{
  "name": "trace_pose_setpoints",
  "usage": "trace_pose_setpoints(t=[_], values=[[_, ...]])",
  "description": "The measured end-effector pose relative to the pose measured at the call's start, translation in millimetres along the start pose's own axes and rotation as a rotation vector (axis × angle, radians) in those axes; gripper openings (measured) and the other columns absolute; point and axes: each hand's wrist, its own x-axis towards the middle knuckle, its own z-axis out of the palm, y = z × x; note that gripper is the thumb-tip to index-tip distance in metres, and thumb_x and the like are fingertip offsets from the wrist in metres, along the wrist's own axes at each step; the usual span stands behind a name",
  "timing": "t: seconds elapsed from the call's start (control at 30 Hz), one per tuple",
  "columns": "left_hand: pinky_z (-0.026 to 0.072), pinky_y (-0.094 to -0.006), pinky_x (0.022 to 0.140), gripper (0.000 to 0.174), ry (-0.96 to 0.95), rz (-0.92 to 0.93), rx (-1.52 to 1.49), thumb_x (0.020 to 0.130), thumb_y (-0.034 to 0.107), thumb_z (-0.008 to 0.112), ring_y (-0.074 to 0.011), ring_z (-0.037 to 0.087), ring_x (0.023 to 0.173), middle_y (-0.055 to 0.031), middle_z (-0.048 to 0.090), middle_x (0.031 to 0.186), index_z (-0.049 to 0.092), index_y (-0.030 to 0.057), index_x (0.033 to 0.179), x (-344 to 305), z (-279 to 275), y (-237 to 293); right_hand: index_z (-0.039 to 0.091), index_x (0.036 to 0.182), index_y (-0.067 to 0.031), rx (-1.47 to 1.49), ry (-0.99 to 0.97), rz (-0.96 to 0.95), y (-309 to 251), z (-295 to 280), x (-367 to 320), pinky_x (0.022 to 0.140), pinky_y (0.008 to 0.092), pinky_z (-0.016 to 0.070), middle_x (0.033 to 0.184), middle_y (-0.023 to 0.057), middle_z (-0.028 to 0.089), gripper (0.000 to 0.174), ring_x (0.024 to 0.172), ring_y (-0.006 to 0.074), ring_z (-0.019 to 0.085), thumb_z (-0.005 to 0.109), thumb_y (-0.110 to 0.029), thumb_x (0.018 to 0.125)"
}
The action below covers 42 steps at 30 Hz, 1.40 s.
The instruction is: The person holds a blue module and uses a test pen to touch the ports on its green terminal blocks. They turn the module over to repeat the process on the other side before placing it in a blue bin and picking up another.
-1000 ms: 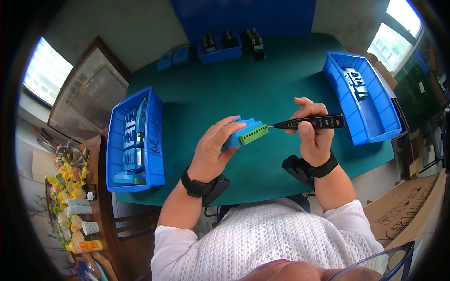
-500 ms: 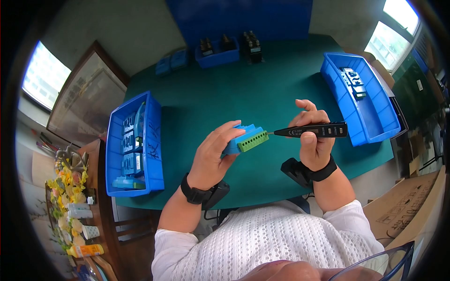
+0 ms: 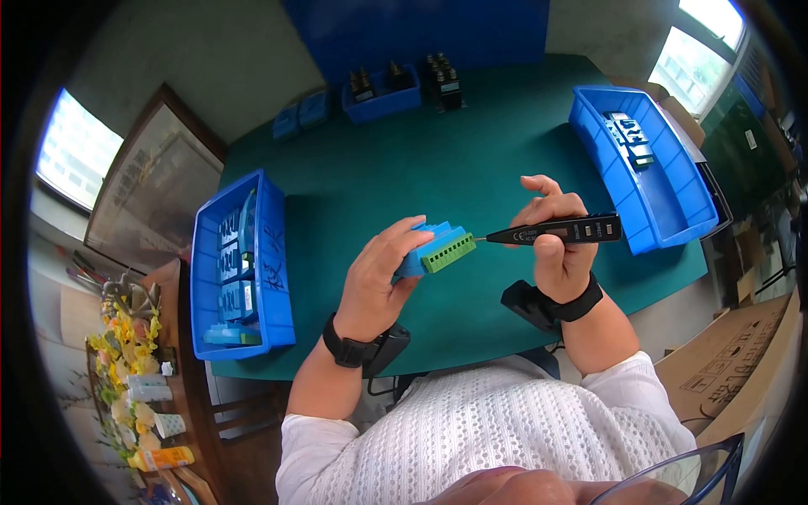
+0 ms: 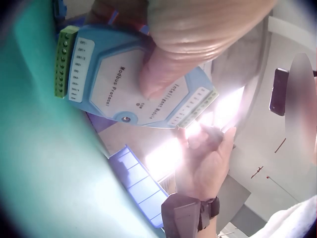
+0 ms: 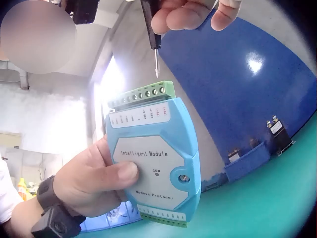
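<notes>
My left hand (image 3: pixel 370 278) holds a blue electronic module (image 3: pixel 414 259), thumb on its white label, which reads "Intelligent Module" and "Modbus Protocol" in the right wrist view. A green screw terminal block (image 5: pixel 143 94) runs along the module's upper edge there; another green block (image 4: pixel 64 62) lines the opposite edge. Between thumb and fingers, my right hand (image 3: pixel 564 273) grips a black voltage tester screwdriver (image 3: pixel 526 234) with CE markings. Its thin metal blade (image 5: pixel 157 64) points at the end screw of the terminal block, the tip right at the block's top.
To the left stands a blue bin (image 3: pixel 280 290) holding several blue modules. Another blue bin (image 3: pixel 665 202) with several modules sits at the right. At the back are a small blue tray (image 3: pixel 383 104), black metal-topped parts (image 3: pixel 446 84) and blue cases (image 3: pixel 314 109) on the green table (image 3: pixel 471 151).
The head view has shifted slightly. Both hands keep their holds, with the tester's blade staying at the same end of the terminal block; module and tester sit slightly further left in view.
</notes>
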Motion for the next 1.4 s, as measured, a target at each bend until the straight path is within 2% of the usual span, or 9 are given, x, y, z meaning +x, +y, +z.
trace_pose_setpoints(t=[0.23, 0.3, 0.6, 0.8, 1.03, 1.13, 1.23, 1.4], values=[[0.0491, -0.0365, 0.082, 0.056, 0.027, 0.003, -0.024, 0.064, -0.01, 0.066, -0.0323, 0.056, 0.104, -0.0125, 0.055, 0.119, 0.053, 0.014, 0.113, -0.4, 2.7, -1.1, 0.059, 0.075, -0.0033, -0.004, 0.008, 0.009, 0.7, 1.3, -1.6, 0.095, 0.045, 0.0369, 0.074, 0.0054, 0.059, 0.028, 0.06, 0.0146, 0.054, 0.061, -0.029, 0.086], [0.0477, -0.0362, 0.085, 0.055, 0.011, 0.015, -0.01, 0.065, -0.011, 0.064, -0.0322, 0.056, 0.106, -0.0138, 0.055, 0.12, 0.052, 0.0125, 0.113, -0.4, 0.8, 0.0, 0.059, 0.073, -0.0038, 0.006, 0.026, 0.03, -0.9, 3.4, -1.3, 0.095, 0.0449, 0.0372, 0.073, 0.0051, 0.058, 0.029, 0.059, 0.0145, 0.053, 0.062, -0.03, 0.085], [0.0482, -0.0362, 0.084, 0.053, 0.023, 0.044, 0.015, 0.066, -0.011, 0.065, -0.033, 0.057, 0.105, -0.0152, 0.055, 0.12, 0.051, 0.0116, 0.113, -0.4, 1.7, -1.6, 0.059, 0.083, -0.0023, -0.142, -0.077, -0.078, -0.3, -0.3, 0.8, 0.094, 0.046, 0.039, 0.072, 0.0045, 0.058, 0.029, 0.053, 0.0135, 0.052, 0.066, -0.03, 0.082], [0.0483, -0.0364, 0.083, 0.053, 0.03, 0.041, 0.006, 0.066, -0.01, 0.065, -0.0334, 0.057, 0.104, -0.0156, 0.055, 0.12, 0.051, 0.0119, 0.113, -0.9, 2.0, -1.3, 0.059, 0.084, -0.0025, 0.009, 0.041, -0.094, 1.6, 1.4, -0.9, 0.096, 0.0462, 0.0367, 0.073, 0.0047, 0.059, 0.027, 0.056, 0.0131, 0.055, 0.064, -0.029, 0.084], [0.0481, -0.037, 0.084, 0.054, 0.029, 0.062, 0.003, 0.066, -0.01, 0.064, -0.0336, 0.056, 0.105, -0.0171, 0.055, 0.119, 0.051, 0.0132, 0.113, -0.7, 1.0, -1.5, 0.058, 0.085, -0.0029, 0.019, 0.008, -0.057, -0.6, 5.2, -0.7, 0.096, 0.0464, 0.0356, 0.069, 0.0047, 0.059, 0.027, 0.057, 0.0131, 0.056, 0.064, -0.029, 0.084], [0.0486, -0.0371, 0.08, 0.061, 0.051, 0.082, 0.015, 0.062, -0.011, 0.065, -0.0323, 0.057, 0.1, -0.0114, 0.055, 0.12, 0.051, 0.0166, 0.116, -1.0, 2.1, -2.4, 0.057, 0.086, -0.0029, -0.013, -0.018, -0.053, -0.2, 4.8, -1.6, 0.097, 0.0463, 0.0352, 0.066, 0.0045, 0.058, 0.029, 0.056, 0.0132, 0.056, 0.065, -0.03, 0.083], [0.0478, -0.0369, 0.084, 0.055, 0.034, 0.08, 0.032, 0.065, -0.011, 0.064, -0.0338, 0.056, 0.105, -0.0175, 0.055, 0.119, 0.052, 0.0132, 0.113, -0.3, 1.1, -1.7, 0.056, 0.086, -0.0029, -0.029, -0.037, -0.053, 0.3, 2.8, -2.1, 0.097, 0.0463, 0.0348, 0.064, 0.0043, 0.057, 0.03, 0.056, 0.0135, 0.056, 0.066, -0.031, 0.082], [0.048, -0.0368, 0.084, 0.056, 0.033, 0.063, 0.024, 0.064, -0.013, 0.064, -0.0336, 0.056, 0.105, -0.0173, 0.055, 0.119, 0.052, 0.0137, 0.112, -0.4, 0.8, -0.8, 0.055, 0.086, -0.0028, 0.044, 0.015, -0.074, -2.3, 4.1, -0.6, 0.098, 0.0465, 0.0332, 0.063, 0.0039, 0.057, 0.03, 0.058, 0.0148, 0.06, 0.066, -0.031, 0.082]])
